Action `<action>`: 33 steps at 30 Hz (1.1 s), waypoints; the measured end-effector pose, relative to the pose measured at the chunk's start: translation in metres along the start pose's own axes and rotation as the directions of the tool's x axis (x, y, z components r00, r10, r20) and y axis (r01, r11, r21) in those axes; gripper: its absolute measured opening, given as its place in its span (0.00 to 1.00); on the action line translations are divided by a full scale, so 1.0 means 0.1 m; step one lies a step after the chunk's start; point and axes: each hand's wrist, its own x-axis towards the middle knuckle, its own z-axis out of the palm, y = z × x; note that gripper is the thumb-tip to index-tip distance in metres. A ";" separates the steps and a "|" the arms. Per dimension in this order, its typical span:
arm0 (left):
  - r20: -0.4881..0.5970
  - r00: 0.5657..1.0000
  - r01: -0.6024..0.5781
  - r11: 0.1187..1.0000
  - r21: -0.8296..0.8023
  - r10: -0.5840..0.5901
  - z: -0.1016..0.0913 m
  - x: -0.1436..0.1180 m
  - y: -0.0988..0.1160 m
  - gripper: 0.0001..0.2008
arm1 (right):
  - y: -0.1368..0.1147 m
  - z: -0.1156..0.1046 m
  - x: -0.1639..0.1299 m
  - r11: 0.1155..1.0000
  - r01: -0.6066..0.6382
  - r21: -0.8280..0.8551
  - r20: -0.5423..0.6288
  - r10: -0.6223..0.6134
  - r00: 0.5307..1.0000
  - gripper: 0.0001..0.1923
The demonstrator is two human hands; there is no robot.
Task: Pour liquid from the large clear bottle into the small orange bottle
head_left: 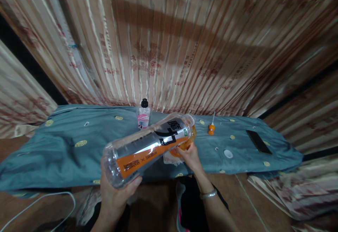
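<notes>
My left hand (116,193) is wrapped round the base of a large clear plastic bottle (148,151) with an orange and grey label. The bottle is tilted, its neck to the right and higher than its base. Its mouth meets or overlaps an amber see-through container (193,135), partly hidden behind it; whether they touch I cannot tell. My right hand (188,154) grips that container from below. A crumpled white tissue or cloth (170,159) lies beneath, partly covered. Beyond the big bottle stands a small clear bottle (143,116) with a black cap and pink label.
On the blue-green cloth (66,161) lie an orange piece with a pale thin stem (211,129), a white round disc (228,153) and a black phone (258,142). Pleated curtains (163,49) hang close behind. A white cable (63,193) loops at lower left.
</notes>
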 end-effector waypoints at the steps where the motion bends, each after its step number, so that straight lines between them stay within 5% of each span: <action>1: -0.008 1.000 0.000 1.000 -0.006 0.000 0.01 0.00 0.01 0.27 | 0.01 0.00 0.00 1.000 -0.005 -0.006 -0.004 0.005 1.000 0.32; 11: 0.026 0.999 -0.023 1.000 0.011 0.022 0.02 0.01 0.05 0.26 | 0.00 0.00 0.00 1.000 0.003 0.003 0.005 -0.003 1.000 0.33; 14: -0.058 0.998 -0.015 1.000 -0.012 0.014 0.09 -0.04 0.14 0.26 | -0.01 0.00 0.00 1.000 0.005 -0.025 -0.010 -0.006 1.000 0.32; 33: -0.079 0.995 0.053 0.995 -0.085 -0.060 0.19 -0.10 0.31 0.26 | -0.01 0.00 0.00 1.000 0.004 -0.012 -0.007 -0.004 1.000 0.32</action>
